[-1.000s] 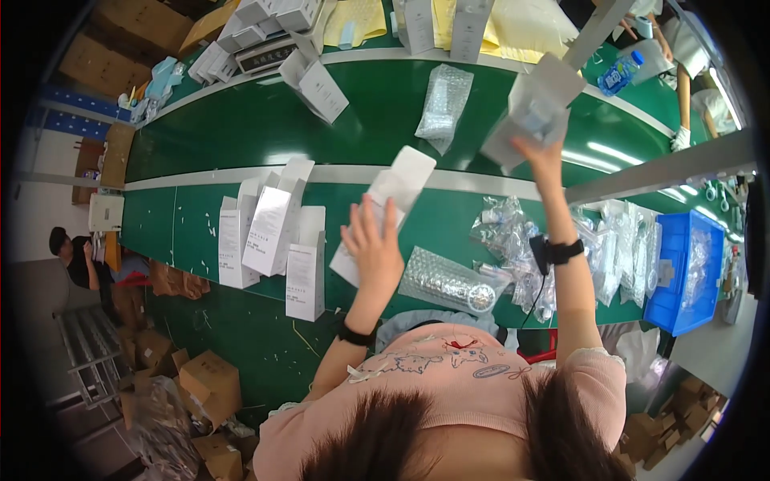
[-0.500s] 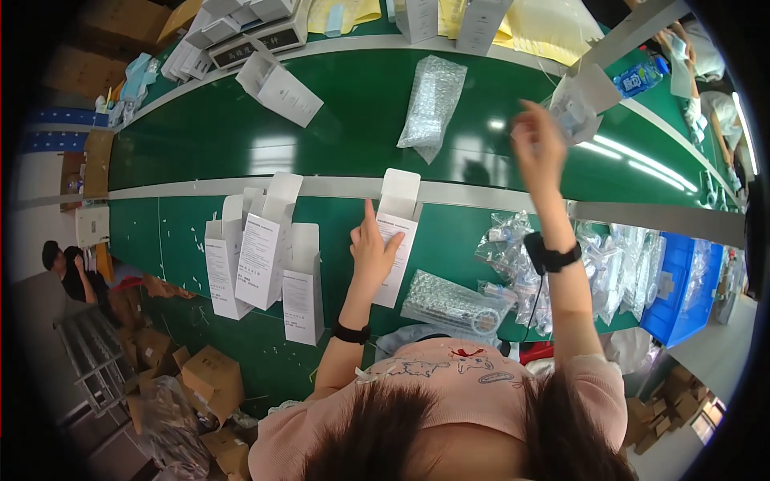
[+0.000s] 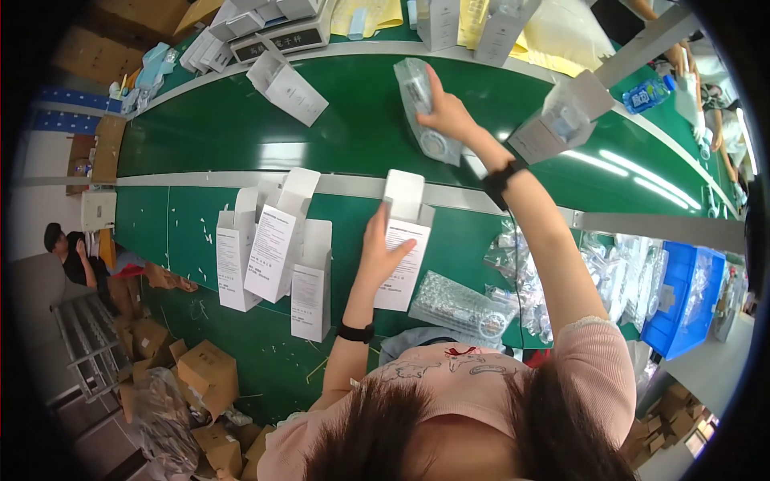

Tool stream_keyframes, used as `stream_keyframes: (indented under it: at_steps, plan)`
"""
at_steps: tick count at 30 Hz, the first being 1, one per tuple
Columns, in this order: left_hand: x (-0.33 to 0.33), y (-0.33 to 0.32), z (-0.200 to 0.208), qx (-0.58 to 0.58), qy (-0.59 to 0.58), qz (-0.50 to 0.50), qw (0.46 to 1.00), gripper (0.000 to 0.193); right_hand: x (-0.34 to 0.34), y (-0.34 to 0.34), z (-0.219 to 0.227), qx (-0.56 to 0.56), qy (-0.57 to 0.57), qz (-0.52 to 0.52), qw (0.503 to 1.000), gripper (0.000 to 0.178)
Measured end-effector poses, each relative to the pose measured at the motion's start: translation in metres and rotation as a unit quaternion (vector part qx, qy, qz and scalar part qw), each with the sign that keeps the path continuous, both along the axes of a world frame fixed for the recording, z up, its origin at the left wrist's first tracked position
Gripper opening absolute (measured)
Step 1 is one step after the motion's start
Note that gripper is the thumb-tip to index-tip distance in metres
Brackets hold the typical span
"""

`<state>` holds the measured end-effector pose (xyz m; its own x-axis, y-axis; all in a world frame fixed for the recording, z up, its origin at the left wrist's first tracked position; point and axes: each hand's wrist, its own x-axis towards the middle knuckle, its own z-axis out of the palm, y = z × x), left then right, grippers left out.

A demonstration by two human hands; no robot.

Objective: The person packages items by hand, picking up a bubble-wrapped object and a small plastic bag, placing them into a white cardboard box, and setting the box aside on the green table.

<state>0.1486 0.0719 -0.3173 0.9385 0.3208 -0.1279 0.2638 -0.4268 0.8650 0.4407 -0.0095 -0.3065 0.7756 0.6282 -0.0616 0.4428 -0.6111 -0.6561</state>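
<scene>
My right hand (image 3: 449, 118) reaches over the far green surface and is closed on a bubble-wrapped package (image 3: 415, 86). A ring shape shows through the clear wrap at its near end. On the near table, my left hand (image 3: 382, 255) grips a white carton (image 3: 401, 276) with its thumb across the printed front. The carton's top flap stands up, open. To its left stand several similar white cartons (image 3: 269, 252) with raised flaps. A second bubble-wrapped package (image 3: 463, 306) lies right of the held carton, close to my body.
Many clear plastic bags (image 3: 609, 268) with contents lie at the right, beside a blue bin (image 3: 686, 297). Open white boxes lie on the far surface, one left (image 3: 289, 90) and one right (image 3: 553, 128). A pale rail (image 3: 345, 186) divides the two green surfaces; a grey post (image 3: 654, 44) stands far right.
My right hand has moved left and taken hold of the bubble-wrapped package on the far surface. My left hand stays at the carton, its fingers now closer around it.
</scene>
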Motion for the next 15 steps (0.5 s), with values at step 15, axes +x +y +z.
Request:
stream_keyframes:
  at_steps: [15]
  plan:
    - [-0.003, -0.072, 0.115, 0.106, -0.223, -0.060, 0.967, 0.089, -0.175, -0.194, 0.151, 0.493, -0.062, -0.120, 0.860, 0.082]
